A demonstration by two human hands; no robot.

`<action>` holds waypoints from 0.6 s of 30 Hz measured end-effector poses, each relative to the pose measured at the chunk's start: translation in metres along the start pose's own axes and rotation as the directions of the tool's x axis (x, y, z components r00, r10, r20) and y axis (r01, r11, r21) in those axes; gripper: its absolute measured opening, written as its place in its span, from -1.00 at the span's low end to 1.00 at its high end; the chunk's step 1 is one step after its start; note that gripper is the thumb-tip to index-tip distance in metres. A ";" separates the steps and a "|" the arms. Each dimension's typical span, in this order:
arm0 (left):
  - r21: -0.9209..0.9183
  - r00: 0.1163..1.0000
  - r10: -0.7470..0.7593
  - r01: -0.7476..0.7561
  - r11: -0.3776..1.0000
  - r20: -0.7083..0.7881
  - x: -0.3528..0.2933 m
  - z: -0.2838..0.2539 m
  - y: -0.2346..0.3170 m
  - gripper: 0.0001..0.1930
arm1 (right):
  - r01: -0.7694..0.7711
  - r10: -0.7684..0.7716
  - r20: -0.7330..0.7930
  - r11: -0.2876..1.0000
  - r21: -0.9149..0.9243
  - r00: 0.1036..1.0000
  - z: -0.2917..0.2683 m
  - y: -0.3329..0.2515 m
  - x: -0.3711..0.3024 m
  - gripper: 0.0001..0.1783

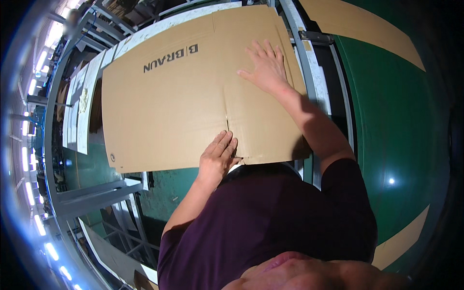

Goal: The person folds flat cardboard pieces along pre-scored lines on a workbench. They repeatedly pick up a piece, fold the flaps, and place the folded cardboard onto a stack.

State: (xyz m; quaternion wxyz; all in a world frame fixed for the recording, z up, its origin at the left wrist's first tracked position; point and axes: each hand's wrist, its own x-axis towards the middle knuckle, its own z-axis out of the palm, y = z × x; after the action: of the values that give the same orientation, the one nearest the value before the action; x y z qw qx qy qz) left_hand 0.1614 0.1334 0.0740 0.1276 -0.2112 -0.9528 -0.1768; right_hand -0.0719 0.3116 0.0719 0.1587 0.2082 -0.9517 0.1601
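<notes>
A large flat sheet of brown cardboard (159, 111) with dark print lies before me, its near edge close to my body. My right hand (266, 66) rests on its far right part, palm down with the fingers spread. Near the front edge, my left hand (218, 154) lies on the board with its fingers stretched out side by side. The fingertips touch a slit (227, 123) that runs away from me along a crease. Beneath the left hand, a small torn or cut spot shows at the board's edge. Neither hand holds anything.
A white slatted surface (77, 111) reaches out past the cardboard at the left and back. Grey metal rails (314, 72) run along the right side. On the right is a green conveyor belt or floor (382, 140) with brown cardboard (362, 24) on it. A grey frame (96, 195) stands at lower left.
</notes>
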 end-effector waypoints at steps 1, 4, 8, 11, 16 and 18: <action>0.005 1.000 0.023 -0.023 1.000 0.014 0.000 -0.001 -0.002 -0.43 | 0.001 -0.001 -0.014 1.000 0.012 1.000 0.000 0.002 -0.001 -0.19; 0.008 0.996 0.080 -0.080 0.997 0.041 -0.003 -0.001 -0.010 -0.48 | 0.014 -0.011 -0.044 0.998 0.055 0.999 -0.001 0.004 -0.002 -0.20; -0.003 0.990 0.134 -0.135 0.991 -0.043 -0.005 0.003 -0.015 -0.50 | 0.000 0.005 -0.062 0.996 0.085 0.998 -0.005 0.002 -0.013 -0.20; -0.008 0.981 0.177 -0.178 0.984 -0.081 -0.010 0.004 -0.020 -0.51 | -0.169 0.173 -0.095 0.984 0.052 0.980 -0.017 -0.015 -0.034 -0.18; -0.118 0.940 0.307 -0.326 0.938 -0.151 -0.001 0.014 -0.021 -0.56 | -0.436 0.445 -0.133 0.895 0.096 0.885 -0.016 -0.015 -0.115 -0.17; -0.101 0.942 0.304 -0.319 0.942 -0.145 -0.017 0.014 -0.014 -0.61 | -0.540 0.547 -0.097 0.837 0.095 0.831 -0.026 -0.036 -0.161 -0.16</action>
State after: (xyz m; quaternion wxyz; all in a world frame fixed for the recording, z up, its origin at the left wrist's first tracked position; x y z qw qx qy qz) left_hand 0.1680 0.1206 0.0517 0.2012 -0.3552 -0.8845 -0.2259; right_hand 0.0893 0.3459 0.0443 0.1568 -0.0758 -0.9548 0.2409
